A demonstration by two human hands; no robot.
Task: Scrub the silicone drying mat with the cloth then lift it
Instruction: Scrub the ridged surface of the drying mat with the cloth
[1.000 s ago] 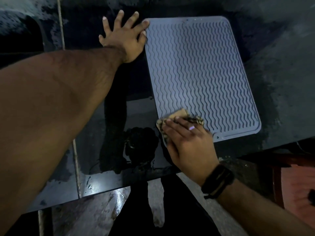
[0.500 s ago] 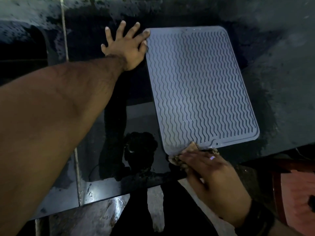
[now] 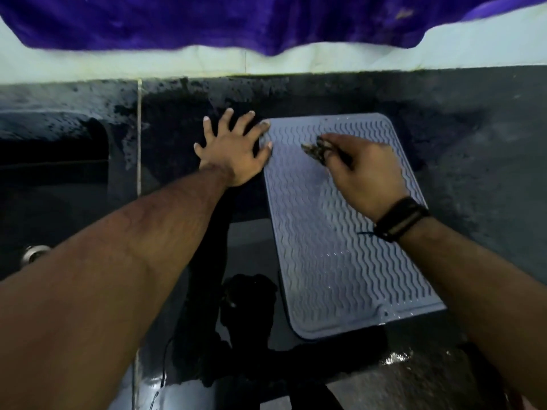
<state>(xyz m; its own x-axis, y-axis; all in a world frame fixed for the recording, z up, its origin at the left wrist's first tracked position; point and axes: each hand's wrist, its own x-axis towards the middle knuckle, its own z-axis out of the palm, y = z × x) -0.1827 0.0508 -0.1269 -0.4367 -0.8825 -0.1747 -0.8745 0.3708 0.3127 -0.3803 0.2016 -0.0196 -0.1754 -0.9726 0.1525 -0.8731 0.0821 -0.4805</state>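
A grey silicone drying mat (image 3: 334, 255) with a wavy ribbed surface lies flat on the dark wet counter (image 3: 473, 179). My left hand (image 3: 233, 149) is spread flat at the mat's far left corner, its fingertips resting on the mat's edge. My right hand (image 3: 364, 170) is over the far part of the mat, pinching a small crumpled brownish cloth (image 3: 315, 150) between its fingers. I cannot tell whether the cloth touches the mat. A black band sits on my right wrist.
A purple fabric (image 3: 236, 22) hangs along the top above a pale wall (image 3: 88, 66). A dark sink recess (image 3: 53, 149) lies at the left, with a metal knob (image 3: 35, 253) near my forearm. The counter's front edge (image 3: 414, 359) is wet and shiny.
My right hand carried the cloth from the mat's near edge up to its far part. The camera view tilted upward, bringing the wall and purple fabric into view. The left hand stayed put.
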